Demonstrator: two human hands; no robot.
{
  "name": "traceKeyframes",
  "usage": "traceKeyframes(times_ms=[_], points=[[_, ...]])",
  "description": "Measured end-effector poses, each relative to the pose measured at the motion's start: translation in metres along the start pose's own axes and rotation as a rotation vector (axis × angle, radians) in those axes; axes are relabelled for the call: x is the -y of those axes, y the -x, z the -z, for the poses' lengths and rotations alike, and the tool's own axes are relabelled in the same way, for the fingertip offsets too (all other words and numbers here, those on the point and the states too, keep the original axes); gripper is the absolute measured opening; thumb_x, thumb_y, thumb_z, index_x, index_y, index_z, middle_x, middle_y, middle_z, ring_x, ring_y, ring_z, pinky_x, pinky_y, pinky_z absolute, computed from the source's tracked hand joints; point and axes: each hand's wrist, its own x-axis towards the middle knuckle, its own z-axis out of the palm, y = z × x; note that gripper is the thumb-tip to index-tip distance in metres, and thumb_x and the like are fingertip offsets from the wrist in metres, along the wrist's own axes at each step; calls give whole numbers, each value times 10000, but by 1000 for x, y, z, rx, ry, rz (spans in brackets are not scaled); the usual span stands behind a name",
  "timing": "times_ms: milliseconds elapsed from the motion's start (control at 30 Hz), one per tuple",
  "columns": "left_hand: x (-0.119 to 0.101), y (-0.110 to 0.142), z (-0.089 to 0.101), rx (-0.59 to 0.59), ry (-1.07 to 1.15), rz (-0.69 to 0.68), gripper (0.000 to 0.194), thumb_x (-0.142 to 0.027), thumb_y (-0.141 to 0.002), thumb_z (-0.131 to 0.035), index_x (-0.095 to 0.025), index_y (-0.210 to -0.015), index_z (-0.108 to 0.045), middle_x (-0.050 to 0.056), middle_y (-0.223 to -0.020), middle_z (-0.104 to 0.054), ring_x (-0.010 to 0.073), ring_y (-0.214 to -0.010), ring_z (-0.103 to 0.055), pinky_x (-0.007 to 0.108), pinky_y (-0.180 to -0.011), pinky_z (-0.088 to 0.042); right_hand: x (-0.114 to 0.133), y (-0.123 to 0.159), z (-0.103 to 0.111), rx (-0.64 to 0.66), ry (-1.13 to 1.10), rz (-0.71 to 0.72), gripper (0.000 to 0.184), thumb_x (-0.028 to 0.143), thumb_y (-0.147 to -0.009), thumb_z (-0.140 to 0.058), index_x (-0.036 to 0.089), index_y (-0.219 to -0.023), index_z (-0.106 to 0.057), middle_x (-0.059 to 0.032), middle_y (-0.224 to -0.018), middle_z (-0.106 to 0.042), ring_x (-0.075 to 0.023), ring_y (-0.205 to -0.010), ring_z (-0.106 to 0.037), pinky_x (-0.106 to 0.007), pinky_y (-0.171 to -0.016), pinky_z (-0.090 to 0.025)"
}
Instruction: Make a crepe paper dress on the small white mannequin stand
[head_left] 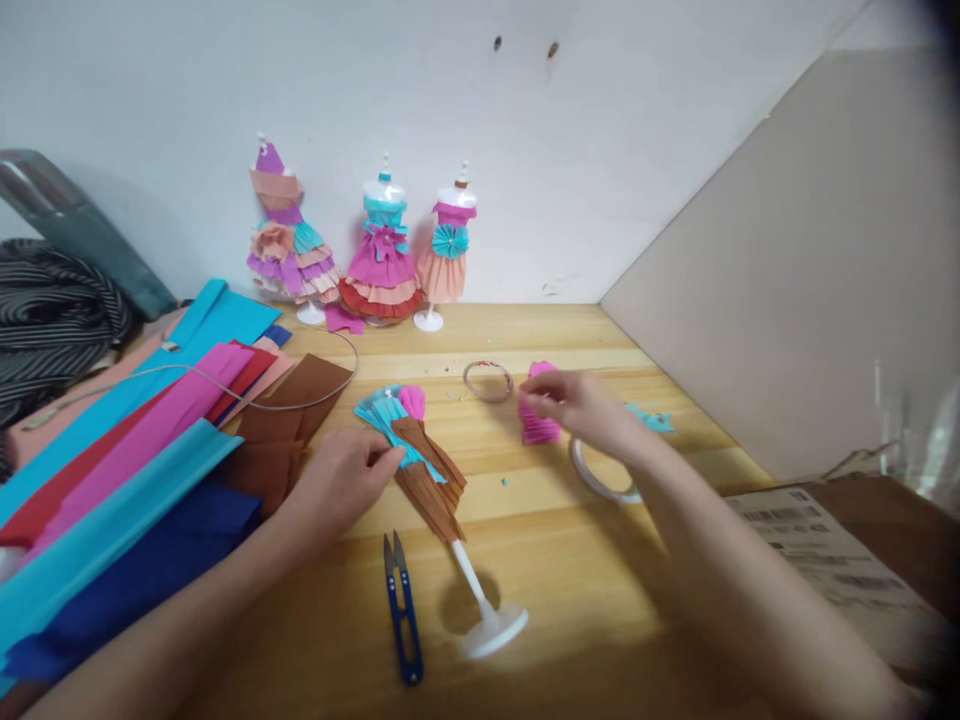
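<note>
A small dress form (pixel 471 575) with a white stand lies tilted on the table, dressed in brown and turquoise pleated crepe paper with a pink piece at its top. My left hand (pixel 354 472) has its fingers closed on the turquoise strip at the dress's side. Over a pink pleated piece of crepe paper (pixel 541 428) is my right hand (pixel 589 408), its thumb and finger pinched at the paper's left edge. Whatever lies between those fingertips is too small to make out. Blue thread snips (pixel 405 610) lie near the stand.
Three dressed mini forms (pixel 384 250) stand against the wall. Coloured crepe paper sheets (pixel 142 450) and a grey cord (pixel 300 404) cover the left. A brown ring (pixel 488 381), a white tape roll (pixel 600 482), turquoise scraps (pixel 652 418) and a cardboard box (pixel 862 500) are rightward.
</note>
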Motion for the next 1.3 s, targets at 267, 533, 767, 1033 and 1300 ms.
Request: traceKeyframes(times_ms=[267, 533, 767, 1033, 1300], points=[[-32, 29, -12, 112, 294, -242, 279, -231, -835, -432, -136, -619, -581, -17, -554, -517, 81, -520, -435, 210, -513, -273, -46, -7, -9, 45, 490, -88, 259, 353, -746, -650, 160, -919, -667, -124, -965, -680, -223, -793, -635, -285, -639, -414], [-41, 48, -35, 297, 332, -467, 208, -115, -800, -501, -127, -639, -633, 10, -605, -609, 89, -577, -491, 191, -555, -330, -54, 3, -18, 28, 524, -114, 204, 286, -855, -512, 183, -912, -679, -105, -883, -660, -236, -753, -624, -298, -602, -375], [-34, 45, -37, 171, 332, -433, 215, -158, -831, -492, -130, -898, -694, 47, -741, -680, 138, -687, -608, 218, -656, -450, -7, 23, -5, -152, 143, 21, 336, 496, -792, -536, 188, -728, -653, -60, -640, -609, -198, -567, -527, -306, -556, -371], [-37, 49, -23, -76, 619, -392, 720, -323, -681, -739, -115, -1319, -479, 190, -1333, -541, 304, -1233, -499, 433, -1040, -385, 68, 71, -14, 545, -727, 165, 338, 504, -799, -632, 175, -742, -686, -22, -614, -585, -119, -516, -488, -219, -478, -389], [-31, 42, -45, 377, 1079, -56, 102, -208, -688, -581, -111, -719, -589, -3, -670, -534, 95, -608, -470, 219, -592, -359, 55, 65, -52, 374, -1202, -283, 515, 673, -727, -608, 176, -840, -679, 2, -497, -521, -108, -413, -461, -215, -406, -353]])
